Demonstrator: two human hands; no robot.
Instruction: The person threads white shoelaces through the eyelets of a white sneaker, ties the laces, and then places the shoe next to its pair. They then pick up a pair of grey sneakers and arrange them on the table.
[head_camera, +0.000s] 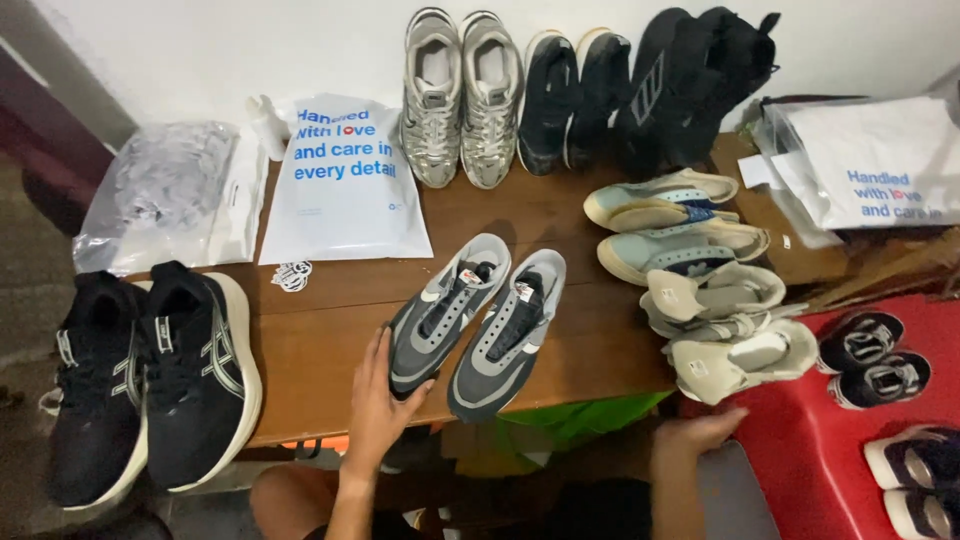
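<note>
Your left hand lay flat, fingers together, against the grey sneaker pair on the wooden table. Left of it sat black sneakers; beyond, a white mailer bag. Your right hand, loosely curled, held nothing below beige sneakers.

I see a grey pair of trainers with white side marks and dark laces on the brown wooden table; a black pair with silver stripes and cream soles; a silver-grey pair; a pale blue pair with cream soles; a beige pair; a white mailer bag with blue lettering; a red surface.
</note>
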